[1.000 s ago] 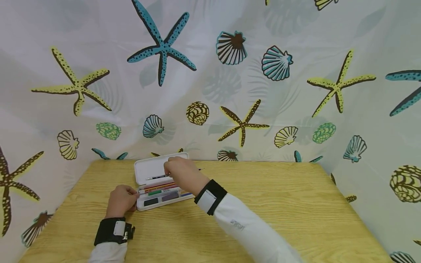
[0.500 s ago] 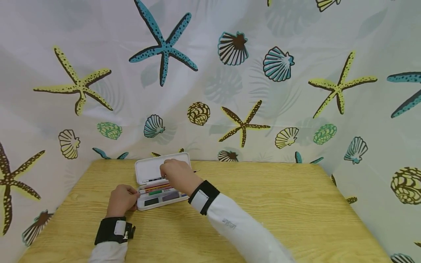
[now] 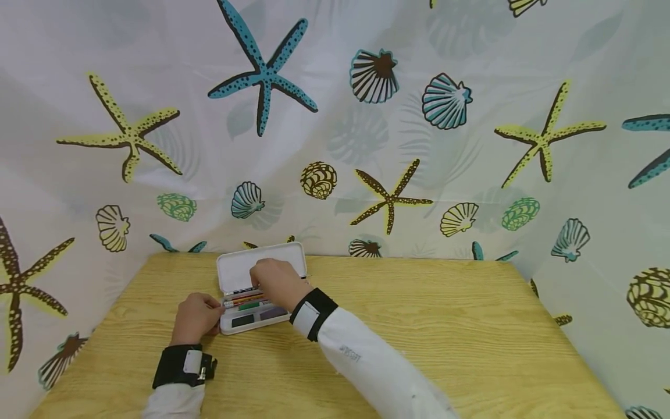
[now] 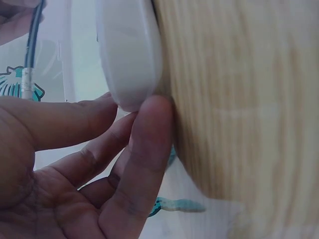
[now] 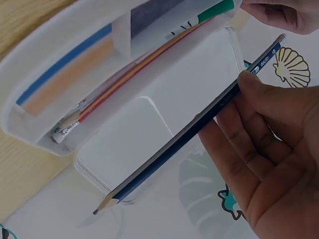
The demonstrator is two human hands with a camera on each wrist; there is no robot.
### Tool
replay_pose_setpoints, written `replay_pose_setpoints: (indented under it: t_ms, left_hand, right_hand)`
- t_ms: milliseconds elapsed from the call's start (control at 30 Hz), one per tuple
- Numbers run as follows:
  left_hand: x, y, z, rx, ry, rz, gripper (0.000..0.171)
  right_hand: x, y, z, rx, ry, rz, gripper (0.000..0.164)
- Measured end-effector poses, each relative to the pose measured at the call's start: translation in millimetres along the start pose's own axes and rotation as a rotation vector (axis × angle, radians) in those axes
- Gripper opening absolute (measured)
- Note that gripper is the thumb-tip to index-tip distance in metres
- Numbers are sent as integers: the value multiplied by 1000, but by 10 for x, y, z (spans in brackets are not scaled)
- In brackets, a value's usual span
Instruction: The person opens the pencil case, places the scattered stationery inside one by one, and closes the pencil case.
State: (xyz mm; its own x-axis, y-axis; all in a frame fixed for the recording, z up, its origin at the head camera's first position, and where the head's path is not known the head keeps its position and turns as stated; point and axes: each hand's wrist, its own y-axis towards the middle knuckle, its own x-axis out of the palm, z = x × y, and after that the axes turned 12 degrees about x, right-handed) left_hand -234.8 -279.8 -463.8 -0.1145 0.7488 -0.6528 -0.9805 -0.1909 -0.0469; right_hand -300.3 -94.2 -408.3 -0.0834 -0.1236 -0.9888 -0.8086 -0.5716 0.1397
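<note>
A white pencil case (image 3: 253,328) lies on the table with its lid (image 3: 234,269) tipped back. My left hand (image 3: 193,317) holds the case's left end, thumb on top and fingers beneath the rounded corner (image 4: 130,94). Above the case, my right hand (image 3: 278,282) pinches a dark blue pencil (image 5: 169,145) between thumb and fingers. Its sharpened tip points away to the right, and its eraser end points left. Inside the case lie a red-and-yellow striped pencil (image 5: 133,74) and a green-ended pen (image 5: 217,11). My right hand covers part of the case.
In the case's front compartment sit a dark block (image 3: 243,320) and a purplish block (image 3: 272,313), with a blue-and-orange item (image 5: 70,72) beyond a divider. The wooden table (image 3: 419,326) ends at a patterned curtain (image 3: 366,139) behind the case.
My right hand has moved left and slightly down with the pencil, closer to the case. My left hand stays on the case's end.
</note>
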Motion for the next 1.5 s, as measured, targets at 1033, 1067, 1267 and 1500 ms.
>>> replay_pose_setpoints:
  t_ms: [1033, 1067, 1267, 1500]
  left_hand:
    - [-15, 9, -35, 48, 0, 16, 23]
    - [-15, 7, -34, 45, 2, 15, 24]
    - [-15, -2, -31, 38, 7, 9, 24]
    - [-2, 19, -36, 36, 9, 11, 25]
  right_hand:
    - [411, 78, -91, -12, -68, -35, 12]
    - [410, 75, -88, -13, -65, -34, 11]
    - [416, 71, -59, -22, -58, -25, 10]
    - [387, 65, 4, -1, -31, 7, 9]
